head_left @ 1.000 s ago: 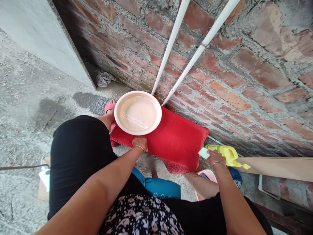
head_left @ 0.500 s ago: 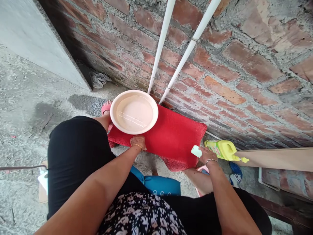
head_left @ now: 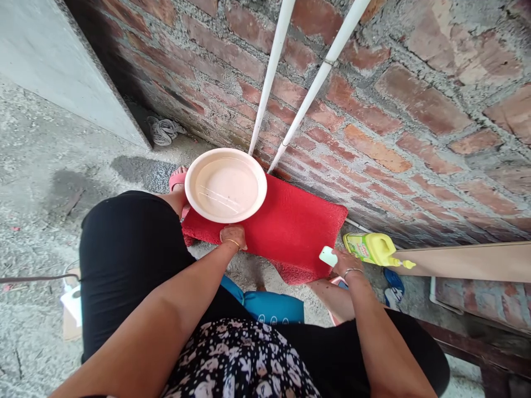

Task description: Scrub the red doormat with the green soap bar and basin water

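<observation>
A red mat (head_left: 290,221), fuzzy along its underside, lies over a support I cannot see. On its left part stands a cream basin (head_left: 191,202) with clear shallow water in it. My left hand (head_left: 233,236) is closed at the mat's near edge, just below the basin's rim, and appears to grip the cloth. In my right hand (head_left: 346,263), at the mat's right end, is a small pale green flat piece (head_left: 328,256) with rounded corners; its underside is hidden. Beside that hand a yellow-green detergent bottle (head_left: 375,249) lies on its side.
Behind the mat rises a brick wall (head_left: 365,146) with two white pipes (head_left: 307,102). A grey slab (head_left: 74,72) leans at the upper left, near a bundle of pale cord (head_left: 164,131). A blue bag (head_left: 274,307) lies between my legs. Cardboard (head_left: 464,260) stands at the right.
The whole view has shifted slightly, so things sit a little higher and further left. Both hands keep their places, the right one still holding the pale green piece.
</observation>
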Tool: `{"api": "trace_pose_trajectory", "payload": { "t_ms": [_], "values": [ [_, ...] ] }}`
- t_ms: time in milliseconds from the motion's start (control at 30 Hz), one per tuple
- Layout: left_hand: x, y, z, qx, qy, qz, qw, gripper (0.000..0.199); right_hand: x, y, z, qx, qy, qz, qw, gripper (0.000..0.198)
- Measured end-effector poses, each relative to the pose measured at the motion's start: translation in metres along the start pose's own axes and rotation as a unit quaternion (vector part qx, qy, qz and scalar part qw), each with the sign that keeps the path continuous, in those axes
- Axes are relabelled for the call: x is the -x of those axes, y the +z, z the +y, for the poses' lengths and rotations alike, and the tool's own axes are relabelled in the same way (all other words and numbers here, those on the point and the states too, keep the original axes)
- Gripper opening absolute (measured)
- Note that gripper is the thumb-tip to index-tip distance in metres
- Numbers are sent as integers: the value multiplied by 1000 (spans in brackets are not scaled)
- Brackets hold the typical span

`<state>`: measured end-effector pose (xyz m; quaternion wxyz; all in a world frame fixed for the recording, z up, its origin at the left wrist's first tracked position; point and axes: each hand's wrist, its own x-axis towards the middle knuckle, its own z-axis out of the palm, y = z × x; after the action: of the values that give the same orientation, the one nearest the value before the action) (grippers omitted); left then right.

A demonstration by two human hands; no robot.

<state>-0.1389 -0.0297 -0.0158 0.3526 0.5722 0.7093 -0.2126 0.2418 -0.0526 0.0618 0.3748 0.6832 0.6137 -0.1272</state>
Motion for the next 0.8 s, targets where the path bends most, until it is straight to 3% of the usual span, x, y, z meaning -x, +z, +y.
{"api": "trace_pose_trajectory", "payload": {
  "t_ms": [100, 267, 500, 667, 800],
  "values": [
    [0, -2, 1, -3, 1, -19, 1000, 55, 7, 0, 11, 15, 27, -4, 1000, 46],
    [0, -2, 1, -6, -5, -9, 1000, 61, 11, 7, -11, -4, -53, -13, 998, 57],
    [-1, -1, 1, -6, -4, -3, 1000, 61, 19, 18, 17, 25, 26, -55, 998, 40],
    [-1, 0, 2, -8, 0, -5, 1000, 60, 23, 22, 3, 4, -49, -27, 998, 54],
    [3, -1, 2, -16, -1, 7, 1000, 67, 21, 22, 5, 14, -20, -23, 999, 44]
  ]
}}
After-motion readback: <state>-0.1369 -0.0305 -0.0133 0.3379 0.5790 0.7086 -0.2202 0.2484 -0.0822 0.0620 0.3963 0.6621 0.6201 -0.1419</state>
